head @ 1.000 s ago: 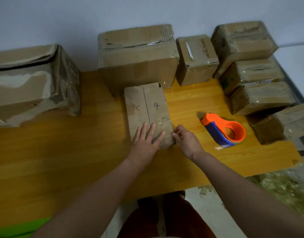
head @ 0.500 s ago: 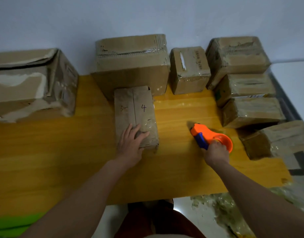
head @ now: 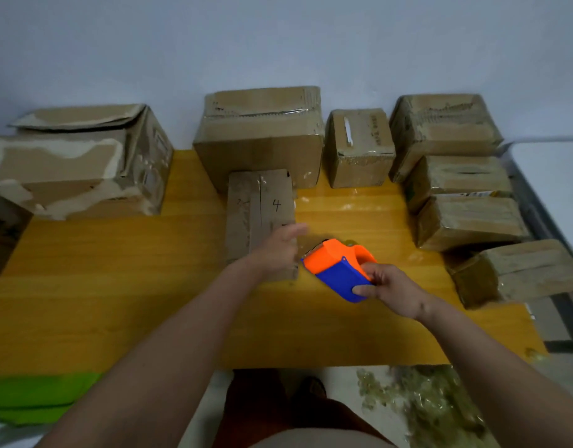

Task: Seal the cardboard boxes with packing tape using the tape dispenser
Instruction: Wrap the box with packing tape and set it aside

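Observation:
A flat brown cardboard box (head: 261, 202), marked "4" and with a seam down its top, lies in the middle of the yellow wooden table (head: 117, 286). My left hand (head: 277, 248) hovers over the box's near right corner, blurred, fingers stretched toward the dispenser. My right hand (head: 392, 291) grips the orange and blue tape dispenser (head: 338, 270) by its blue end, lifted just right of the box, its serrated blade pointing at my left hand.
A large worn box (head: 75, 163) stands at the back left, a big box (head: 262, 130) behind the flat one, a small box (head: 359, 147) beside it. Several taped boxes (head: 463, 195) are stacked on the right. Crumpled tape scraps (head: 424, 405) lie on the floor.
My right hand went from the box to the dispenser, gripped it and lifted it toward the box. My left hand came off the box top and reached toward the dispenser's blade.

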The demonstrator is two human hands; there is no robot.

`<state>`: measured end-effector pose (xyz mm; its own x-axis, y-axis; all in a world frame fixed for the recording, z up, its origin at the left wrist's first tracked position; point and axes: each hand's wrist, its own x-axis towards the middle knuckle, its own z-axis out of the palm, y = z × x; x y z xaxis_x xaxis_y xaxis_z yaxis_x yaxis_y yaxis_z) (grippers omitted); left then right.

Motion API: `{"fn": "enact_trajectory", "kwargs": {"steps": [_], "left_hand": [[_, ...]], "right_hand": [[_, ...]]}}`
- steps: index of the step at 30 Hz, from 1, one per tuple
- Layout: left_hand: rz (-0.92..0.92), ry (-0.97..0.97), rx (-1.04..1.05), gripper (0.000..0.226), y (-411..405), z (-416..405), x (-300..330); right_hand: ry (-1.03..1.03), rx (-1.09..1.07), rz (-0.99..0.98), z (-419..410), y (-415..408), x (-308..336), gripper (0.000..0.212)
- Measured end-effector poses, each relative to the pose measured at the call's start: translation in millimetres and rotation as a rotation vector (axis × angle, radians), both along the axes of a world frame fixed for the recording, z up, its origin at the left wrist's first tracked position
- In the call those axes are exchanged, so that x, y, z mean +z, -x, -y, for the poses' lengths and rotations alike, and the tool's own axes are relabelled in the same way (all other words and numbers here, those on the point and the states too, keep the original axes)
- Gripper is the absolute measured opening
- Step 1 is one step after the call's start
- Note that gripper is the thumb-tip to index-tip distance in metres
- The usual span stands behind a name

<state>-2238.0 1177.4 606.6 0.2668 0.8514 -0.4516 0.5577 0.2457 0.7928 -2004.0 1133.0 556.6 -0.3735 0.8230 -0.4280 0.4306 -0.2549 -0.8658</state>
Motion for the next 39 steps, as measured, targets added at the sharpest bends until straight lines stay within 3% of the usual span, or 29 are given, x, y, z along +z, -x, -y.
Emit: {"fn": "enact_trajectory", "kwargs": {"steps": [5,12,16,21,28,36,39], "left_hand": [[0.148,0.031,-0.105,0.028,15.4,11.7,15.6],[0.421,0.403,0.272,0.033,36.6,16.8,0.5],[0.337,0.340,0.329,0.029,39.3,28.5,-12.3],[0.270,0.250,0.454,0.007,34.1,38.2,-19.9],[0.311,0.190,0.629,0.022,30.4,52.9,-28.0],[0.316,0.121,0.856,0.006,40.7,74.4,-47.5],[0.342,0.109,0.937,0.011,44.2,78.5,-52.9]], "right_hand": [[0.099,0.002,-0.068,3.2,3.1,11.4,0.019],[0.249,0.040,-0.055,6.5,26.6,29.4,0.039],[0.302,0.095,-0.090,9.5,36.1,36.5,0.041],[0.300,0.108,-0.042,8.6,47.2,43.0,0.019],[0.214,0.161,0.108,6.8,56.2,50.2,0.047],[0.219,0.250,0.262,4.9,41.1,48.5,0.051],[0.230,0.268,0.284,3.2,41.5,47.3,0.045]]}}
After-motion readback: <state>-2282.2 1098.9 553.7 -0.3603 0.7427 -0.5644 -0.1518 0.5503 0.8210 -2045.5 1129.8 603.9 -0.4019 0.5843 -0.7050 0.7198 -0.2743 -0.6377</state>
